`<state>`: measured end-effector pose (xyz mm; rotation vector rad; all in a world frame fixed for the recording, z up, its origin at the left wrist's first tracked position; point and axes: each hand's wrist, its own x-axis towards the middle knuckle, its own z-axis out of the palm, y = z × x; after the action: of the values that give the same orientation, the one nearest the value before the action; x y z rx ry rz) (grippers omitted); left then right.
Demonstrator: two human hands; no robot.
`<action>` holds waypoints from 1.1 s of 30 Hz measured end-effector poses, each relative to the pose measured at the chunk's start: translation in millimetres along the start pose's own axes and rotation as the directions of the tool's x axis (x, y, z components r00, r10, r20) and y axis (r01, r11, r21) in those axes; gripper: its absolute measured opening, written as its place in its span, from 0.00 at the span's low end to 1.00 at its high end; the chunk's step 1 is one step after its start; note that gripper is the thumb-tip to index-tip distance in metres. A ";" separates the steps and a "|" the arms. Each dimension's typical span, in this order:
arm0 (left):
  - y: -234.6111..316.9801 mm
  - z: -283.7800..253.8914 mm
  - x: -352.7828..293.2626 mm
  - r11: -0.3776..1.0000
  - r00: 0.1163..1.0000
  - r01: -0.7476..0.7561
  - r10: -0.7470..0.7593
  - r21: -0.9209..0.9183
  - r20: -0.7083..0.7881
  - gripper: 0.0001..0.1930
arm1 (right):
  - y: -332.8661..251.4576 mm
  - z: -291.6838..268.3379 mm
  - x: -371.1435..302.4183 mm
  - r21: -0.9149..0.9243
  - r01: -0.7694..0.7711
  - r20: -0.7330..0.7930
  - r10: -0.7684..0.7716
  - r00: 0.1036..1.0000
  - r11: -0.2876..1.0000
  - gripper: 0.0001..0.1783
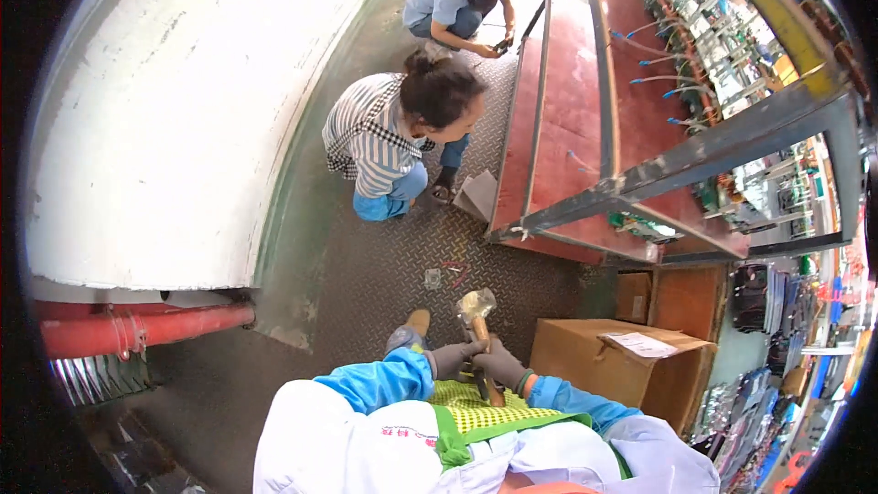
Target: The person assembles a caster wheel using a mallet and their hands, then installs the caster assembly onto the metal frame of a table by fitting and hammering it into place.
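Note:
A hammer (pixel 478 322) with a blocky metal head and a wooden handle is held in front of my body, head pointing away from me. My right hand (pixel 501 365), in a grey glove, is wrapped round its handle. My left hand (pixel 450 360), also gloved, is closed right beside the handle. A small dark object shows between the two hands; its kind is not clear. Beyond the hammer, a red-handled tool (pixel 455 271) and a small squarish metal piece (pixel 433 279) lie on the patterned metal floor (pixel 380 265).
Two people crouch ahead, one in a striped top (pixel 375 133), another in light blue (pixel 448 0). A metal-framed rack (pixel 567 192) with reddish boards stands at the right. An opened cardboard box (pixel 585 357) is near my right arm. A red pipe (pixel 183 327) runs along the left.

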<state>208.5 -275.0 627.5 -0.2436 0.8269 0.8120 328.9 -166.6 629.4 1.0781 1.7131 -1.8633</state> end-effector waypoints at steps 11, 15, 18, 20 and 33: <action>24.9 78.4 -41.3 0.974 1.000 -0.004 0.010 0.225 -0.028 0.34 | -23.1 -46.0 -61.8 -0.029 0.067 -0.001 -0.067 0.998 0.997 0.29; 66.4 98.6 -79.3 0.736 0.935 0.017 0.228 0.677 -0.271 0.41 | -50.9 -74.1 -91.0 -0.245 0.174 -0.005 -0.181 0.983 0.954 0.30; 117.9 73.4 -84.7 0.368 0.816 -0.215 0.576 0.905 -0.040 0.32 | -62.3 -94.1 -101.5 -0.313 0.188 0.004 -0.196 0.981 0.931 0.30; 149.6 49.2 -76.9 0.628 0.764 -0.315 0.613 0.711 -0.202 0.26 | -59.9 -96.5 -97.5 -0.344 0.160 0.016 -0.165 0.986 0.925 0.31; 495.9 52.6 -34.6 0.394 0.383 -0.872 0.919 0.289 -0.097 0.12 | -88.6 -23.6 -50.0 -0.115 -0.333 -0.406 0.262 0.876 0.936 0.31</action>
<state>-135.4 69.4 741.6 0.3704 1.2934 1.7741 302.4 -138.7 726.5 1.6096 1.7510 -1.3372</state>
